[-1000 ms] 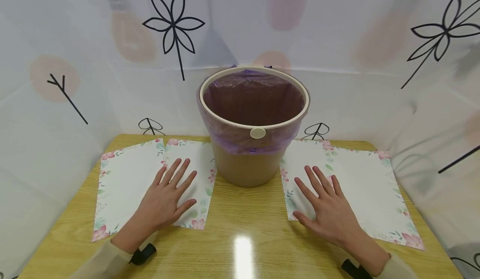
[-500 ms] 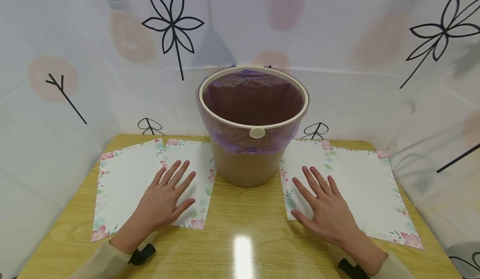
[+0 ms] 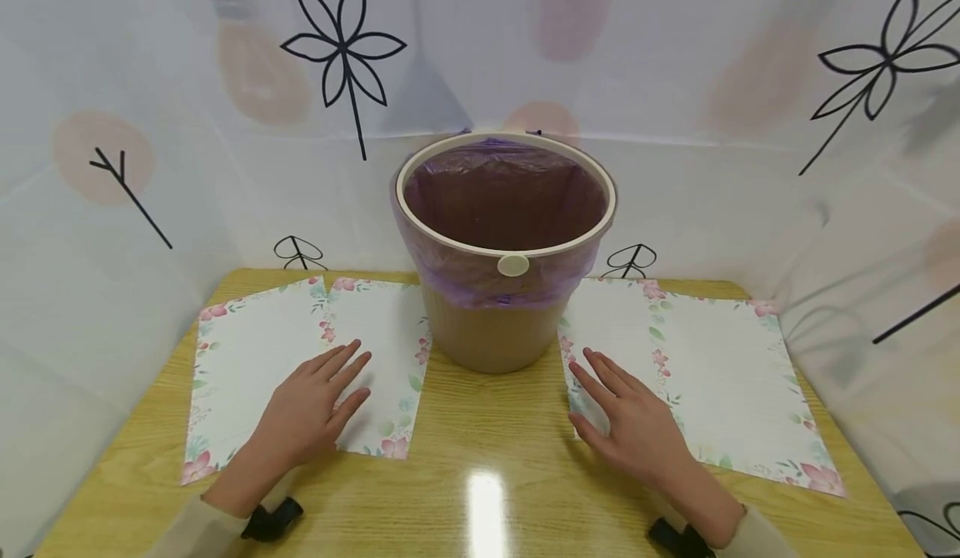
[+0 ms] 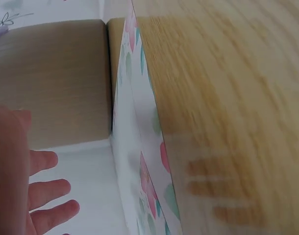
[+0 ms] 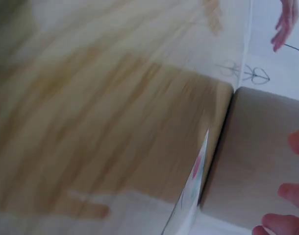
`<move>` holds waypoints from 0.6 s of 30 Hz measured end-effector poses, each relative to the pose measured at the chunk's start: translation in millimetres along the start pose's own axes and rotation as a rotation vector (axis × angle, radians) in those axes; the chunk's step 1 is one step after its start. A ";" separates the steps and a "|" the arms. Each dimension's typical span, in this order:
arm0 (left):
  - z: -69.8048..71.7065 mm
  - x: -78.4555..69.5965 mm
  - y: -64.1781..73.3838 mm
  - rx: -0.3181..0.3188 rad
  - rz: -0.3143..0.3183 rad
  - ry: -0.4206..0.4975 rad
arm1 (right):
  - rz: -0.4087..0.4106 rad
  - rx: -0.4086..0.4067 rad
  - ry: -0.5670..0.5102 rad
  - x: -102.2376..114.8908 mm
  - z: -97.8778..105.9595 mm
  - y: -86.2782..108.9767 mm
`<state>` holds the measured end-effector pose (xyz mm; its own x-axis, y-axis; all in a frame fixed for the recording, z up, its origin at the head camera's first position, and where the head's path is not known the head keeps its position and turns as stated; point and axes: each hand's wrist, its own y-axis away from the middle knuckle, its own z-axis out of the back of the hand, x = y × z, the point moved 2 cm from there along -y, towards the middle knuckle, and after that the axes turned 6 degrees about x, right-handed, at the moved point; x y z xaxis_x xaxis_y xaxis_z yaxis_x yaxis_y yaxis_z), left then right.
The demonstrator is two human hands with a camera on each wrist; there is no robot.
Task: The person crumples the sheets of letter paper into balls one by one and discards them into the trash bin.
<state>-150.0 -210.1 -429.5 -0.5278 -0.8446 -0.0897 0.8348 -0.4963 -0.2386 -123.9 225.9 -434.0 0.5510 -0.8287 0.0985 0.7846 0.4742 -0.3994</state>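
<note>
A beige trash bin (image 3: 487, 337) lined with a purple plastic bag (image 3: 450, 279) stands upright at the back middle of the table. In the head view my left hand (image 3: 303, 412) hovers over the left sheets of flower-bordered paper (image 3: 247, 350), fingers extended and holding nothing. My right hand (image 3: 637, 433) is likewise raised above the right sheets of paper (image 3: 735, 375), its fingers loosely straight and nothing in them. Both wrist views show fingertips apart from the bin, with the bin wall (image 4: 51, 83) beyond the left hand and the same bin (image 5: 262, 142) past the right fingers.
The wooden table (image 3: 480, 433) has a light reflection near its front. A white cloth (image 3: 675, 42) printed with plants hangs behind and at both sides, close to the table edges. Dark wrist straps (image 3: 272, 520) sit below both hands.
Both hands have drawn back slightly toward the person and risen, their fingers coming closer together. My right hand has also shifted left. The bin and papers stay put.
</note>
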 end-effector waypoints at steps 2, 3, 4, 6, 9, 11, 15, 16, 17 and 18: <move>-0.1 3.8 3.6 0.002 0.038 0.035 | 0.002 -0.006 -0.033 2.2 -2.7 -2.2; 0.0 5.8 5.4 0.003 0.056 0.049 | -0.001 -0.008 -0.046 3.4 -4.0 -3.5; 0.6 7.8 7.2 0.000 0.073 0.065 | -0.002 -0.012 -0.060 4.7 -5.1 -5.0; 1.9 11.9 10.5 -0.011 0.103 0.085 | -0.008 -0.020 -0.085 7.3 -7.1 -8.7; 3.8 18.0 15.1 -0.036 0.136 0.108 | -0.016 -0.025 -0.118 12.2 -9.8 -15.9; 4.6 21.6 17.6 -0.052 0.152 0.115 | -0.019 -0.019 -0.141 16.0 -11.7 -20.6; 4.8 28.1 21.9 -0.064 0.182 0.127 | -0.010 0.005 -0.184 25.0 -16.7 -30.3; 5.1 29.5 22.7 -0.064 0.191 0.130 | -0.005 0.009 -0.197 27.6 -18.1 -33.0; 5.2 31.0 23.6 -0.061 0.201 0.135 | 0.002 0.012 -0.207 30.1 -19.8 -35.7; 4.9 32.7 24.3 -0.057 0.212 0.139 | 0.009 0.012 -0.221 32.8 -21.7 -38.5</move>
<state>-146.2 -250.8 -433.5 -0.3614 -0.8912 -0.2743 0.9211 -0.2954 -0.2538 -142.2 174.0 -435.2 0.6058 -0.7398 0.2927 0.7820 0.4860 -0.3901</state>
